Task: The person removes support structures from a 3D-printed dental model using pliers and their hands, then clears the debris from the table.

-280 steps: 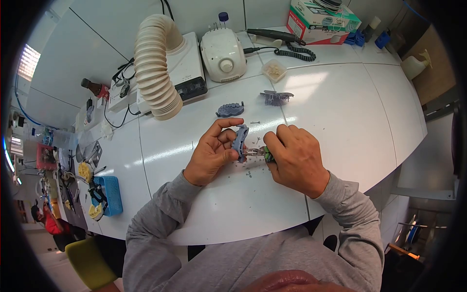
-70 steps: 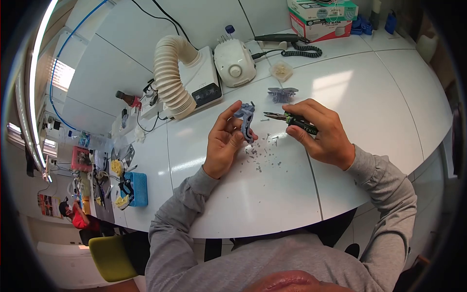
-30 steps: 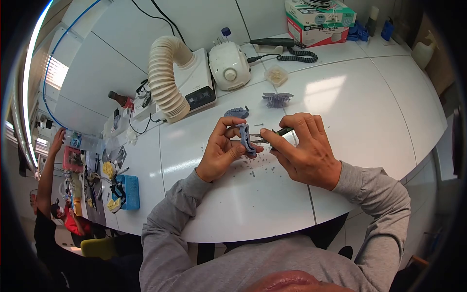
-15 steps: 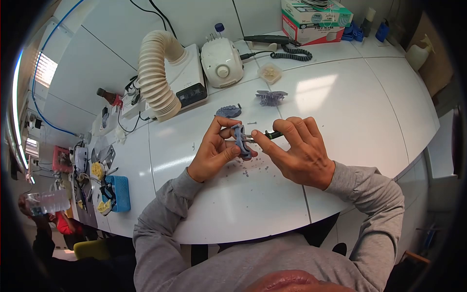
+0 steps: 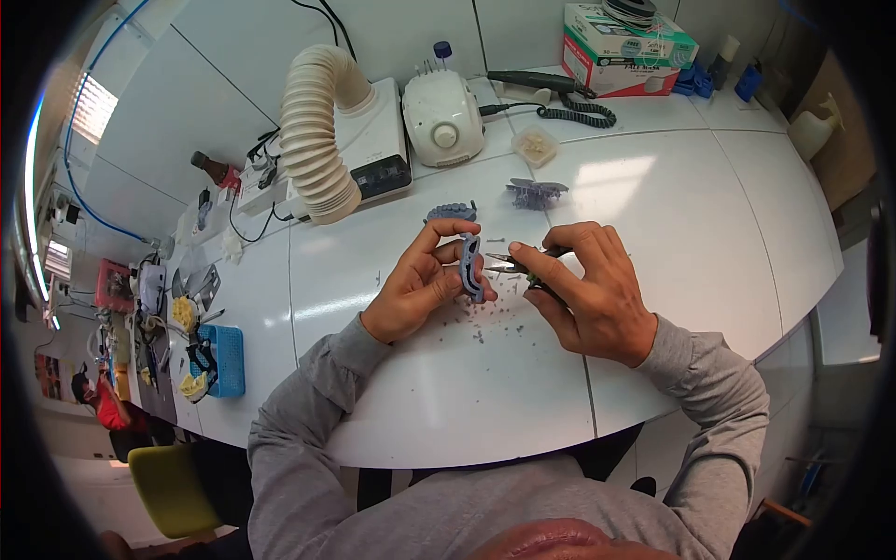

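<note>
My left hand (image 5: pixel 417 287) grips a blue-grey printed dental model (image 5: pixel 471 269) on edge between thumb and fingertips. In my right hand (image 5: pixel 605 301) is a pair of small pliers (image 5: pixel 509 265) with dark handles. Their slim metal jaws stand apart and point at the model, a short gap away from it. Small grey fragments (image 5: pixel 481 327) lie scattered on the table below the hands. Just beyond my left fingers rests a second blue-grey dental model (image 5: pixel 452 212). A greyish piece with many thin struts (image 5: pixel 537 193) sits to its right.
A ribbed hose (image 5: pixel 317 131) arches from a white unit at the back. Beside it stand a white control box (image 5: pixel 443 117), a handpiece (image 5: pixel 532 81) and a small clear container (image 5: pixel 535 146). Mask boxes (image 5: pixel 625 56) are back right, a blue basket (image 5: pixel 229 359) left. A person in red (image 5: pixel 110 408) is far left.
The pliers have drawn back to the right from the model, and their jaws have opened. My left hand keeps hold of the model, turned slightly. The view has shifted a little.
</note>
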Tool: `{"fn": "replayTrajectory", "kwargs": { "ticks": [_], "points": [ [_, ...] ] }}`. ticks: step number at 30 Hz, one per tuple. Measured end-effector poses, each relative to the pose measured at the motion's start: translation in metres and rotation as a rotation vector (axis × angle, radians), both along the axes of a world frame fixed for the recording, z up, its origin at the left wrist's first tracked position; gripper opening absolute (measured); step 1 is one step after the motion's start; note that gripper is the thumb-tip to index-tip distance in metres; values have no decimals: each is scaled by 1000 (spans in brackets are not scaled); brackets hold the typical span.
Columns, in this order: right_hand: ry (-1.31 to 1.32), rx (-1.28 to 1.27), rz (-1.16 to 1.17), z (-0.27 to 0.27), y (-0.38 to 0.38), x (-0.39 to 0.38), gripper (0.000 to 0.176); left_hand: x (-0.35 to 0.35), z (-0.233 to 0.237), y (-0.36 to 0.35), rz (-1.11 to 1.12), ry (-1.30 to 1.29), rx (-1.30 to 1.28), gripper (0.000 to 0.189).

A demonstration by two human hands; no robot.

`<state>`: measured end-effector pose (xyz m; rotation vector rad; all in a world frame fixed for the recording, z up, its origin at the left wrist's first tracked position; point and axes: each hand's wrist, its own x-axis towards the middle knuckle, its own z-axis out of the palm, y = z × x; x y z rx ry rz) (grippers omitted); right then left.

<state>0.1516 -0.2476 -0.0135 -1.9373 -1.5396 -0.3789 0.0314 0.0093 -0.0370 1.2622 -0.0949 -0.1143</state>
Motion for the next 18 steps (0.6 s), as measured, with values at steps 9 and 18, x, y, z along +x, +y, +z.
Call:
{"fn": "replayTrajectory", "kwargs": {
  "ticks": [9,18],
  "points": [
    [-65,-2,-32,-3,2,-3,61,0,-1,-1,-21,3,19,60],
    [-16,-1,-48,-3,2,-3,61,-1,2,-2,-36,2,75,59]
  ]
}}
